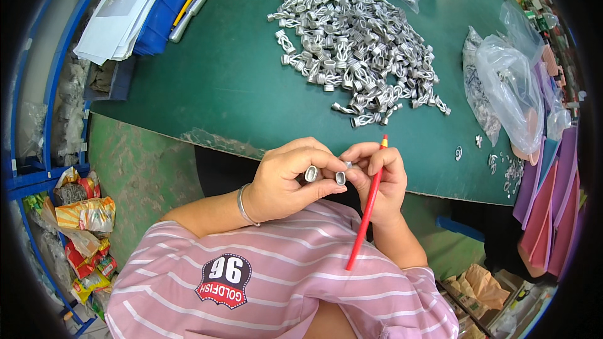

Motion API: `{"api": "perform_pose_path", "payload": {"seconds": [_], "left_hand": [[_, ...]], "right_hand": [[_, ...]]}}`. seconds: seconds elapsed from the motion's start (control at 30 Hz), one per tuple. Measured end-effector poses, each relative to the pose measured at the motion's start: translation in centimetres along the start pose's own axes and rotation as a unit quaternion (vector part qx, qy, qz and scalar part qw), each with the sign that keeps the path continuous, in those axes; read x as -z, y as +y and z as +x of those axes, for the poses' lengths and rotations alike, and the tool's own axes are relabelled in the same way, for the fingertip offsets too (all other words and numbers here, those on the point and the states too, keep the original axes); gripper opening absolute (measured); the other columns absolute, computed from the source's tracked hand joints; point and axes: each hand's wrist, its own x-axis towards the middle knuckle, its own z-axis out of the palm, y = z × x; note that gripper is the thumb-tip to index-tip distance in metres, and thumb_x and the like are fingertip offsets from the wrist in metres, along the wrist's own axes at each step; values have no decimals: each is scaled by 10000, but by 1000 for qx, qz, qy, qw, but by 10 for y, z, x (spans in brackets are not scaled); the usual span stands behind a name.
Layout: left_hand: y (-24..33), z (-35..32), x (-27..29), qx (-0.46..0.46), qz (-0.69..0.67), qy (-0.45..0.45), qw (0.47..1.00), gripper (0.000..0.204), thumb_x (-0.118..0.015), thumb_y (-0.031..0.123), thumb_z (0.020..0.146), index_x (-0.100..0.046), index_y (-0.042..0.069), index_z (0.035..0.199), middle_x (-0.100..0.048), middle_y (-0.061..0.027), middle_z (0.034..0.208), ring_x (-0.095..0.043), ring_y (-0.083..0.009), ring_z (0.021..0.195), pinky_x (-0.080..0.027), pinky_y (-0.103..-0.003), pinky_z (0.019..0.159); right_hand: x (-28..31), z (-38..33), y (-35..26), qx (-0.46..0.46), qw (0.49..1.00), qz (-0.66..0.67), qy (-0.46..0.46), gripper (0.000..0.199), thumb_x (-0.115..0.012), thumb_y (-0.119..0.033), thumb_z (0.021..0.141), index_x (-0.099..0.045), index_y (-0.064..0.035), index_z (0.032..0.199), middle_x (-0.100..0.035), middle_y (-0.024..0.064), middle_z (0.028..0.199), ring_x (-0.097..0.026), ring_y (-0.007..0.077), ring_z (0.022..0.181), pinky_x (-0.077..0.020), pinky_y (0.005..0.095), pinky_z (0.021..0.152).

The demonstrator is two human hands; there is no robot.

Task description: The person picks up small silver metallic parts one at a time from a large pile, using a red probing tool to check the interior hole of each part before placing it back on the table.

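2 hands (pixel 333 179) pinch small metal parts (pixel 325 174), right grips red pencil (pixel 367 207)

The person wears a short-sleeved pink shirt (pixel 282 276) crossed by thin white stripes, with a dark shield-shaped patch (pixel 223 280) edged in red on the near left side of the chest. A thin silver bangle (pixel 244 206) circles the left wrist, and both forearms are bare below the sleeves.
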Motion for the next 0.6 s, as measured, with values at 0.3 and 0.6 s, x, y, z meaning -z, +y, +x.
{"api": "perform_pose_path", "payload": {"seconds": [0.3, 0.6], "left_hand": [[-12, -12, 0, 247, -373, 22, 894, 192, -624, 75, 812, -567, 2, 980, -583, -134, 929, -557, -143, 725, -479, -263, 612], [-8, 4, 7, 339, -510, 146, 777, 206, -416, 145, 932, -445, 10, 1084, -506, -233, 1161, -570, -301, 1021, -537, -336, 794]], "right_hand": [[1, 1, -11, 210, 965, -155, -38, 348, -692, 10, 723, -359, -59, 796, -573, 229, 906, -595, 244, 716, -513, 300, 574], [13, 45, -8, 133, 812, -568, -22, 261, -696, 24, 625, -481, -43, 757, -586, 108, 837, -498, 287, 703, -398, 359, 651]]}}
